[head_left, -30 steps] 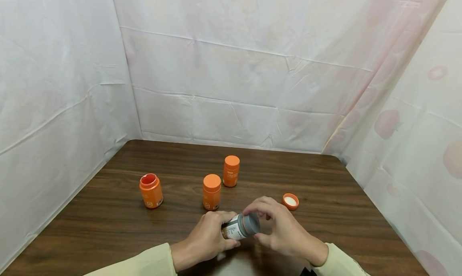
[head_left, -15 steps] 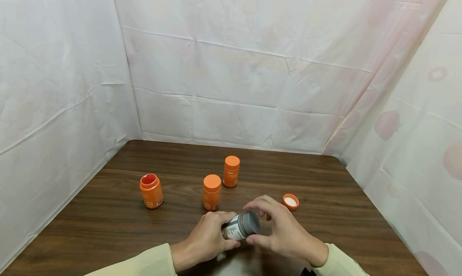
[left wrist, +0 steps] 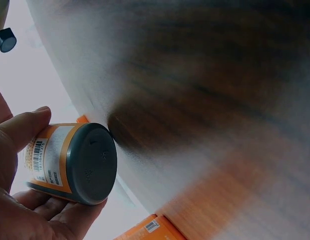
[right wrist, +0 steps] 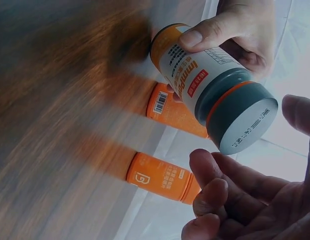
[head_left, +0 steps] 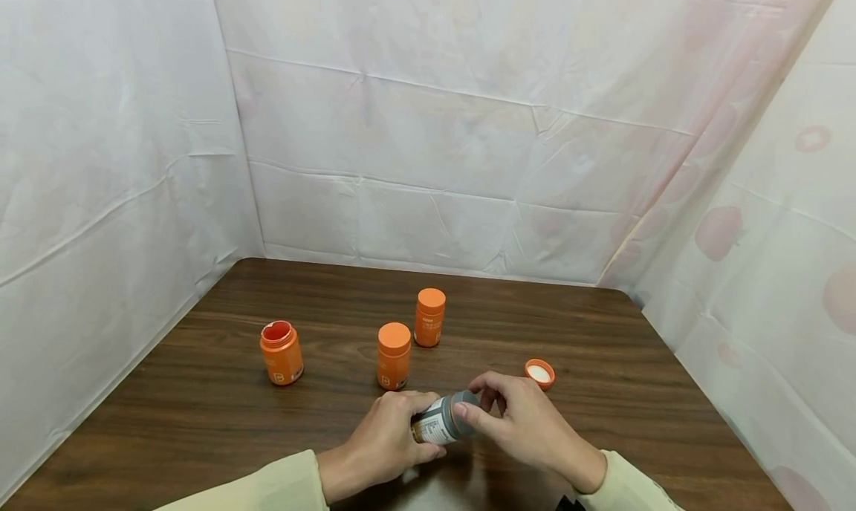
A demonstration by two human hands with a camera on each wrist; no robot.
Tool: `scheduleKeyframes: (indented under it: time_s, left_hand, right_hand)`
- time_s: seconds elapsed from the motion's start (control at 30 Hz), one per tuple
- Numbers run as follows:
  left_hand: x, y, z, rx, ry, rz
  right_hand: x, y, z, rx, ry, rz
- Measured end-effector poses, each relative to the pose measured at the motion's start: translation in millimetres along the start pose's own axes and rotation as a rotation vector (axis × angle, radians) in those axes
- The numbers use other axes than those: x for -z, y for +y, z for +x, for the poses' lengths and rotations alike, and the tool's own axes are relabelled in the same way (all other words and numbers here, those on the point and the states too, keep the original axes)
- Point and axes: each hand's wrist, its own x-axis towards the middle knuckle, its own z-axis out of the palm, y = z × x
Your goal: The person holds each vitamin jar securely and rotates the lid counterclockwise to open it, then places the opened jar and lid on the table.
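Note:
My left hand [head_left: 377, 437] grips a grey supplement bottle [head_left: 433, 425] with a white and orange label, holding it tilted above the table, cap end to the right. In the left wrist view, thumb and fingers wrap the bottle's [left wrist: 55, 155] sides, its grey base facing out. The grey screw cap [right wrist: 247, 122] sits on the bottle, an orange ring showing at its lower edge. Around the cap, my right hand [head_left: 528, 425] has loosely bent fingers. In the right wrist view the right thumb [right wrist: 299, 114] stands apart from the cap; whether the fingertips touch it, I cannot tell.
Two capped orange bottles stand beyond my hands, one nearer [head_left: 393, 359] and one farther [head_left: 429, 319]. An uncapped orange bottle [head_left: 283, 359] is at the left. An orange cap [head_left: 539, 373] lies inside up at the right. White sheets [head_left: 428, 125] wall the wooden table [head_left: 321, 295].
My right thumb has gone from below the cap up to its near side, and the right fingers have shifted slightly right. The left hand and bottle stay in place.

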Motion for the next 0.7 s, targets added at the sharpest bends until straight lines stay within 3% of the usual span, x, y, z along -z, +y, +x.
scheduleKeyframes:
  time_s: [0.43,0.7]
  left_hand:
    - [0.7,1.1,0.8,0.011,-0.007,-0.006]
    - [1.1,1.7,0.8,0.009,0.0,0.004]
  right_hand:
    - [0.2,-0.7,2.3,-0.037,-0.038,0.02]
    - [2.5,-0.3,1.3,0.021,-0.036,0.026]
